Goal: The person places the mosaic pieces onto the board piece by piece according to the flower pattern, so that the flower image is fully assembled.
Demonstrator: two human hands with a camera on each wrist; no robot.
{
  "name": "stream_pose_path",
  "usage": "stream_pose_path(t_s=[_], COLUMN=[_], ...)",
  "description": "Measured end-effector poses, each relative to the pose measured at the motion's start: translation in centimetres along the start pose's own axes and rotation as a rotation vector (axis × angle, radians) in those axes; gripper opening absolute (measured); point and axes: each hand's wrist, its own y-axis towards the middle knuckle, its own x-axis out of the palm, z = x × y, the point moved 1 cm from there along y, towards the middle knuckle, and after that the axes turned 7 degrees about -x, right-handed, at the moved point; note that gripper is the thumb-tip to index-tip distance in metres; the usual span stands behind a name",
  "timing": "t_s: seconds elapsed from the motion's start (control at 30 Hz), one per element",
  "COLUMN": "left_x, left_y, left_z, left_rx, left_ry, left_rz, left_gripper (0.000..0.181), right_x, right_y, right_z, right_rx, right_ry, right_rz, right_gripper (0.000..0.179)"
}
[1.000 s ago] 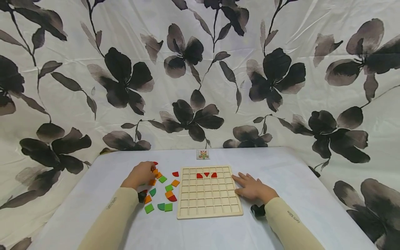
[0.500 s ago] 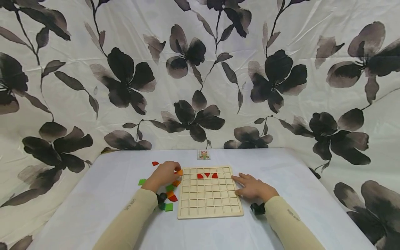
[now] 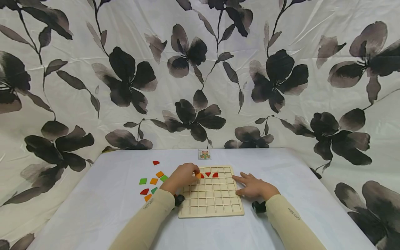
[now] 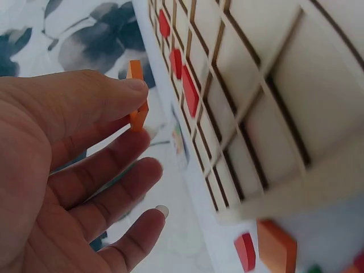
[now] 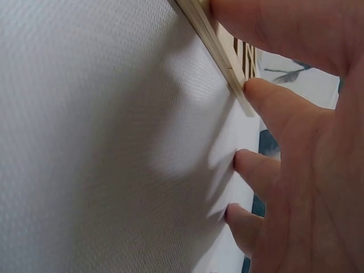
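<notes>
Over the far left part of a wooden grid board (image 3: 212, 201), my left hand (image 3: 181, 177) pinches an orange square tile (image 4: 135, 69) between thumb and index finger. The tile is on edge and apart from the board in the left wrist view; the other fingers spread loosely. A red triangle tile (image 3: 208, 174) and two red quarter-round tiles (image 3: 215, 175) lie in one row of cells near the far edge. My right hand (image 3: 254, 186) rests at the board's right edge. Its thumb and index finger touch the rim, as the right wrist view shows, with the fingers spread.
Left of the board lie loose tiles: an orange square (image 3: 153, 181), a green square (image 3: 143, 181), a red quarter-round (image 3: 156, 162) and several more, some hidden by my left arm. A small patterned card (image 3: 204, 154) lies beyond the board on the white table (image 3: 250, 159).
My left hand has picked up the orange tile from the loose pieces and carried it right, over the board. My right hand has stayed at the board's edge.
</notes>
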Motion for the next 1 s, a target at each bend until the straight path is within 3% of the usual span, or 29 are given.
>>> stream_pose_path(t_s=[0.5, 0.7, 1.0], left_x=[2.5, 3.3, 3.7], left_y=[0.8, 1.7, 2.1], left_z=[1.8, 2.3, 2.6], left_rx=[0.085, 0.100, 0.137], left_ry=[0.006, 0.080, 0.147], left_rz=[0.010, 0.032, 0.051], left_gripper=[0.017, 0.007, 0.008], right_x=[0.2, 0.2, 0.4], right_y=[0.1, 0.1, 0.3], right_z=[0.2, 0.3, 0.4], right_rx=[0.005, 0.003, 0.003], right_ry=[0.003, 0.002, 0.000], right_rz=[0.005, 0.011, 0.012], right_gripper=[0.071, 0.071, 0.072])
